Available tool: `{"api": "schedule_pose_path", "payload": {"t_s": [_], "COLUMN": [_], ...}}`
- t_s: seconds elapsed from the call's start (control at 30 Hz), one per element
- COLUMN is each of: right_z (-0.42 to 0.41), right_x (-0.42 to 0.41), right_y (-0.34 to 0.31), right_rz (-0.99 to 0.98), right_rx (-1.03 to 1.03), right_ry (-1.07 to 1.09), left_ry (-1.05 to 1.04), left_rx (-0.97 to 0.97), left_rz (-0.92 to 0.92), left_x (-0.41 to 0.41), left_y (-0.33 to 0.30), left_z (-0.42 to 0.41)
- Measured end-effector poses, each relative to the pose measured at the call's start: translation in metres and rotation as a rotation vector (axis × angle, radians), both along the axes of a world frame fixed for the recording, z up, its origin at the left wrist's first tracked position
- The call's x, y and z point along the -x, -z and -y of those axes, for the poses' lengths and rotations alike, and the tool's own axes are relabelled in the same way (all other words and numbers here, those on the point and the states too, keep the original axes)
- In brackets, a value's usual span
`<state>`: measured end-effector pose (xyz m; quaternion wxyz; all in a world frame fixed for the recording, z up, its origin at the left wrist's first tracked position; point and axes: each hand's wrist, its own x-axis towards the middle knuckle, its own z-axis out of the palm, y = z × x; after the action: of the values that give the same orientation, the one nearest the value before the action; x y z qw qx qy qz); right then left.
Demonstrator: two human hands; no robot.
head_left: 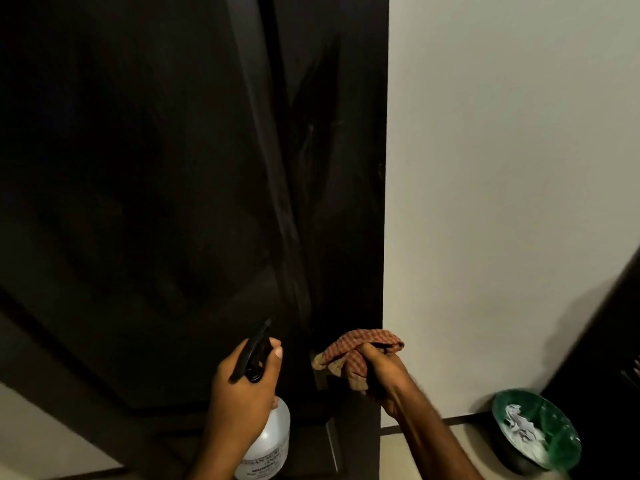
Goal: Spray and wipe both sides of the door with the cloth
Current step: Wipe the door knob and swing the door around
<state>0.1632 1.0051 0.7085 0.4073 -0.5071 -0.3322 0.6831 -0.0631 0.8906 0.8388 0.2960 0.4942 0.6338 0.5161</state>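
A tall dark brown door (145, 174) fills the left and middle of the view, with its edge and frame (349, 202) meeting the white wall. My left hand (242, 382) grips a clear spray bottle (273, 441) by its black trigger head (254, 355), the nozzle pointing up at the door. My right hand (384, 372) holds a bunched red checked cloth (360, 348) against the lower part of the door frame.
A white wall (502, 168) stands to the right of the door. At the lower right a bin with a green liner (554, 414) holds crumpled white paper on the floor. A dark object (606, 358) leans in at the far right edge.
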Motion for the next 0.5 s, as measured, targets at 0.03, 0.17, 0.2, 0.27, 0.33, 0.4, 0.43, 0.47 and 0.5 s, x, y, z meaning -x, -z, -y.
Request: {"api": "schedule_pose_path", "payload": {"t_s": [0.03, 0.17, 0.2, 0.27, 0.33, 0.4, 0.43, 0.47, 0.5], "right_z": [0.008, 0.048, 0.060, 0.087, 0.108, 0.132, 0.143, 0.158, 0.172], "right_x": [-0.001, -0.003, -0.003, -0.002, -0.004, -0.004, -0.004, -0.004, -0.005], "right_y": [0.001, -0.005, -0.008, -0.015, -0.017, -0.020, -0.023, -0.026, -0.033], "right_rz": [0.028, 0.106, 0.112, 0.162, 0.275, 0.489, 0.608, 0.692, 0.720], "right_rx": [0.010, 0.020, 0.009, -0.023, -0.092, -0.170, -0.205, -0.236, -0.274], "right_ry": [0.000, 0.009, 0.015, 0.030, 0.036, 0.028, 0.028, 0.043, 0.087], "left_ry": [0.002, 0.025, 0.027, 0.016, 0.000, -0.023, -0.036, -0.051, -0.067], "left_rx": [0.003, 0.011, 0.013, 0.008, 0.009, 0.013, 0.013, 0.016, 0.024], "left_rz": [0.007, 0.010, 0.012, 0.026, 0.046, 0.068, 0.083, 0.097, 0.109], "left_x": [0.000, 0.002, 0.003, 0.007, 0.009, 0.010, 0.009, 0.009, 0.007], "left_y": [0.000, 0.001, 0.000, 0.000, 0.002, 0.006, 0.008, 0.011, 0.014], "left_z": [0.007, 0.042, 0.053, 0.077, 0.097, 0.121, 0.131, 0.144, 0.154]}}
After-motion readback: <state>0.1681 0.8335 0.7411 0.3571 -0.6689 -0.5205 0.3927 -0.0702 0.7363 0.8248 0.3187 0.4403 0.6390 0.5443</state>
